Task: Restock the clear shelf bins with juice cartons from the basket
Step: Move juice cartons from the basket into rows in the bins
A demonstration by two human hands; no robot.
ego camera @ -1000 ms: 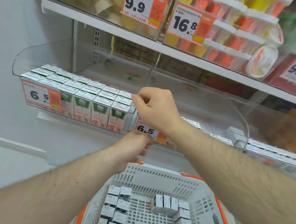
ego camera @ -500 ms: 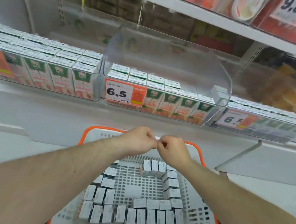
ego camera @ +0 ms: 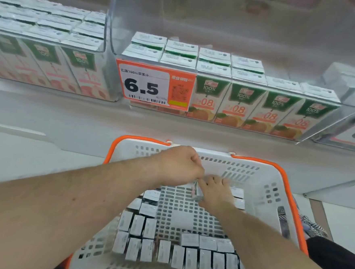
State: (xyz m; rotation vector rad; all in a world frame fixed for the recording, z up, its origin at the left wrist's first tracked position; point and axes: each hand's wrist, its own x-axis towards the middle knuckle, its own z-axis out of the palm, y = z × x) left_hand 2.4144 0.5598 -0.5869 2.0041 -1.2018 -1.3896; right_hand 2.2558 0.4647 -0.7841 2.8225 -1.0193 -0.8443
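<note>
A: Looking along the shelf [ego camera: 48,112] first, how full is the middle clear bin [ego camera: 222,17]?

B: Only its front holds cartons, two rows with the orange-fruit fronts behind the 6.5 price tag [ego camera: 154,86]; the back looks bare. The bin to its left [ego camera: 104,34] is packed.

A: And the basket [ego camera: 263,182]?

B: White with orange rim, below the shelf, many juice cartons [ego camera: 176,256] standing along its left and near sides.

A: Which step is this, then?

B: The pick-up, I'd say. Both hands are down at the far end of the basket. The right hand [ego camera: 214,191] reaches with fingers spread onto cartons there, seeming to touch one tilted carton [ego camera: 195,190]; blur keeps me from calling it a grip. The left hand [ego camera: 180,166] is curled into a fist just beside it, and I cannot tell whether it pinches anything.

A: Next move?

B: Probably closing firmly round a carton, lifting clear of the rim, then reaching over the bin's front wall to set it upright behind the back row.
</note>
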